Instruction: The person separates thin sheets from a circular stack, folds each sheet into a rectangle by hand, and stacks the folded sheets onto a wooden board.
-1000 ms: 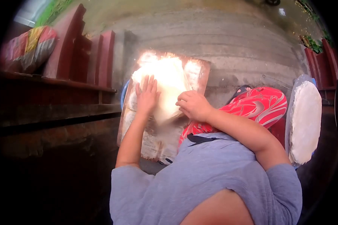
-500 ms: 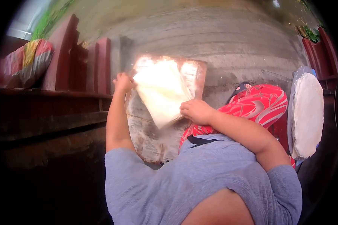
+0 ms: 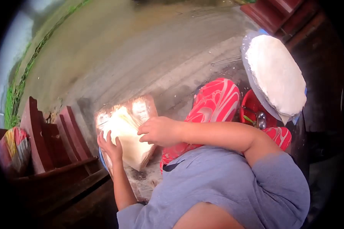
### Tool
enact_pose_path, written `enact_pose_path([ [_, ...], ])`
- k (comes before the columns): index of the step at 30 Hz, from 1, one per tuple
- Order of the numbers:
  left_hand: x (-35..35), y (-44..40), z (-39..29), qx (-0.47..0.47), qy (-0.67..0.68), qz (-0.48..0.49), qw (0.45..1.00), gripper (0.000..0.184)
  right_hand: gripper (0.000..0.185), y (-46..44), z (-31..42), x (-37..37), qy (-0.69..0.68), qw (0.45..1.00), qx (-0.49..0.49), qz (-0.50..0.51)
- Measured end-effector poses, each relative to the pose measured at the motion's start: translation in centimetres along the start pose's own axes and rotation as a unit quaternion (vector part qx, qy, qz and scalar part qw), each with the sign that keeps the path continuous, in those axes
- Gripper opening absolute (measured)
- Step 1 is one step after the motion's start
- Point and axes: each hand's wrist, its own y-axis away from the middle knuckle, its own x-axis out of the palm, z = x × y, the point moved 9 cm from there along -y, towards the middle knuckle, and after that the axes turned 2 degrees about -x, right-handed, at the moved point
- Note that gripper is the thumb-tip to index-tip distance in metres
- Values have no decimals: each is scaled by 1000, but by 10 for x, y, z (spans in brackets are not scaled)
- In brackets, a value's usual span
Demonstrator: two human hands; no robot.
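Note:
A stack of thin, pale sheets point(image 3: 128, 147) lies on a worn board point(image 3: 144, 108), its far part washed out by glare. At the stack's left edge is my left hand point(image 3: 111, 147), fingers spread and bent. My right hand point(image 3: 156, 131) rests at the stack's right upper side with its fingers curled; whether a sheet is between them is too small to tell. To the right, a thick white pile point(image 3: 275, 74) with an uneven edge sits on a bluish-grey support.
A red bowl point(image 3: 250, 105) with metal utensils and something green stands beside my patterned red trousers point(image 3: 218, 99). Dark red posts point(image 3: 40, 141) and a colourful sack point(image 3: 17, 147) are at the left. A thin wire tool point(image 3: 226, 60) lies on the ground.
The view has turned, shifting the board down and left and bringing the red bowl into sight. My left hand went to the stack's upper left corner, then opened beside its left edge.

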Motion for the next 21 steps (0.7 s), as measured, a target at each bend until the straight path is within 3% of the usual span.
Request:
enact_pose_path([
  [2,3,11,-32,53,54,0,997,42,23,32,-5,-80,44,990,38,-128],
  [5,11,15,-70,89,130,22,987,38,13,121,-34,-181,121,924,120,-342],
  [7,7,11,-100,112,166,36,979,33,15,203,-64,-220,119,870,244,-412],
  [10,-3,1,-145,151,194,44,968,31,15,356,-132,-220,191,751,541,-328],
  [12,-9,-7,-178,168,194,44,965,31,17,439,-149,-216,209,670,651,-290],
  [18,-23,-19,-274,226,285,82,928,27,19,493,-148,-210,180,636,707,-251],
  [21,-24,-20,-316,271,269,96,919,26,16,499,-151,-213,151,654,687,-278],
])
